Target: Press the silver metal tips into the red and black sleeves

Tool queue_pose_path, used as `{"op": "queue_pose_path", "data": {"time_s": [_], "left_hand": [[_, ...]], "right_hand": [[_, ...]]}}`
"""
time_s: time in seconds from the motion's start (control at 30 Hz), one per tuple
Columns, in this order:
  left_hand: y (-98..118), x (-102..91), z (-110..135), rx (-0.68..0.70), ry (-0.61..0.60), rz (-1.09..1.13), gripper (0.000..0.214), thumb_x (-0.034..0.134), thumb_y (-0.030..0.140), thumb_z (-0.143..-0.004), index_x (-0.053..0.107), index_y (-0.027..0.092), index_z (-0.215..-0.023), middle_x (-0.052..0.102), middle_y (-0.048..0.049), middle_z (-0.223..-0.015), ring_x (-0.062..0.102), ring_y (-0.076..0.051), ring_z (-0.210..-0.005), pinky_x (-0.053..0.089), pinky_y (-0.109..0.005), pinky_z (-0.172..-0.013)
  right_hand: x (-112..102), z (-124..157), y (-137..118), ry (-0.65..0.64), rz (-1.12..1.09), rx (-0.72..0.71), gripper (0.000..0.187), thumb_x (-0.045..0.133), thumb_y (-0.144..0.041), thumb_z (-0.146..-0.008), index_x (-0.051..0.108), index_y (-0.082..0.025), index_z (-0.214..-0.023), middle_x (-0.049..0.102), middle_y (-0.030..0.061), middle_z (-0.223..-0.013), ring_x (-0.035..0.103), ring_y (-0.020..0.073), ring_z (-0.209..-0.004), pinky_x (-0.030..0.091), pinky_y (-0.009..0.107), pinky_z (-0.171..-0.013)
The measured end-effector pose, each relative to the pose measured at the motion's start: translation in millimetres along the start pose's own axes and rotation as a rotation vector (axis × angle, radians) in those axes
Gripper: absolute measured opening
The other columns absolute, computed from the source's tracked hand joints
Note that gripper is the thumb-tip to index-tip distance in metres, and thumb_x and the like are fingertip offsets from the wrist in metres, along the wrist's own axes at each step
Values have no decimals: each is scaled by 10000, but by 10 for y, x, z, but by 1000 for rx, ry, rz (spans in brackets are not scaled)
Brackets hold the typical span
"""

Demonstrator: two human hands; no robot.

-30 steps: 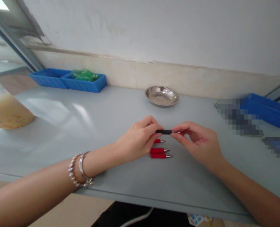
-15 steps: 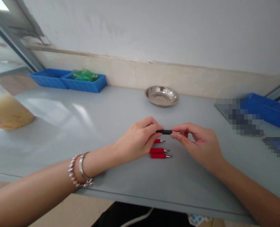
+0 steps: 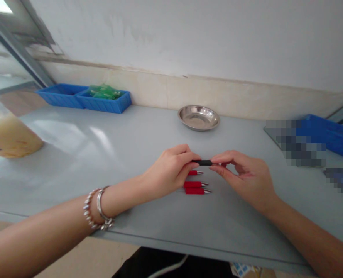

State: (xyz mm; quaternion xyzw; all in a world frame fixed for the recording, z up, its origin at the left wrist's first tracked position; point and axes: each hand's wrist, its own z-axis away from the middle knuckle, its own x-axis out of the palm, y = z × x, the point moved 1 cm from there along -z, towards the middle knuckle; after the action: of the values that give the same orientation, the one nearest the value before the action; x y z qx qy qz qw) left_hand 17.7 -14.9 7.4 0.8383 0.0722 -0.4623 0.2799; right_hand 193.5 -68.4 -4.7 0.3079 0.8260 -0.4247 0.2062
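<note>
**Black pen part pinched between both hands at centre frame**

While I watch from the head view, my left hand (image 3: pixel 171 170) and right hand (image 3: pixel 246 177) meet just above the grey table (image 3: pixel 102 154), a little right of centre in the frame. Both close on one small black pen part (image 3: pixel 202 162), held level: the left thumb and forefinger pinch its left end, the right thumb and forefinger close on the thin metal tip at its right end. I judge it light, stiff and slim, with a soft grip sleeve that should not slip; the bare metal tip looks slicker, so the sleeve seems the safer place to hold.

Just below the hands, three red pen parts (image 3: pixel 196 184) lie side by side on the table, silver tips pointing right, the uppermost partly hidden by my left fingers.

As for containers, a round steel dish (image 3: pixel 198 117) sits above centre, and I see nothing in it. At upper left stand two blue trays (image 3: pixel 84 98); the right one holds green pieces (image 3: pixel 103 92), the left one looks bare. Another blue tray (image 3: pixel 330 135) sits at the right edge, contents hidden. A jar (image 3: pixel 6 131) of tan material is at the far left.
</note>
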Motion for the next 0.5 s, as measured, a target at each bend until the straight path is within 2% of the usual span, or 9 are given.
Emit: {"op": "queue_pose_path", "data": {"time_s": [0.13,0.3,0.37,0.43,0.5], "left_hand": [[-1,-3,2,17,30,0,226,412,121,-830,607,100,-943,568,-64,-830,531,-106,-702,444,-208,-631],[12,-8,5,2,25,-3,224,439,107,-810,609,106,-955,562,-64,-845,524,-107,-709,445,-212,-642],[11,-8,5,-2,37,-7,219,438,106,-813,610,106,-949,559,-63,-840,520,-107,-708,445,-213,-645],[7,-8,6,3,60,-14,210,446,111,-816,611,106,-946,556,-57,-828,515,-104,-697,444,-211,-644],[2,-8,8,11,82,-23,204,452,109,-816,610,99,-945,554,-55,-819,510,-101,-686,442,-208,-642]], "right_hand": [[0,-11,-6,7,31,49,20,622,-224,-740,613,-206,-742,653,-21,-672,578,114,-590,431,220,-546],[-11,-26,9,-107,31,97,282,472,-322,-846,584,-190,-625,595,-21,-566,524,96,-529,386,214,-527],[-10,-30,17,-99,33,89,242,467,-332,-847,591,-185,-702,586,-21,-583,511,98,-541,382,216,-538],[-7,-31,21,-60,53,65,154,540,-317,-804,578,-176,-854,593,-19,-642,515,107,-584,389,219,-564],[-6,-30,18,-26,90,20,154,586,-269,-772,552,-178,-892,587,-19,-674,508,110,-603,386,220,-575]]}}
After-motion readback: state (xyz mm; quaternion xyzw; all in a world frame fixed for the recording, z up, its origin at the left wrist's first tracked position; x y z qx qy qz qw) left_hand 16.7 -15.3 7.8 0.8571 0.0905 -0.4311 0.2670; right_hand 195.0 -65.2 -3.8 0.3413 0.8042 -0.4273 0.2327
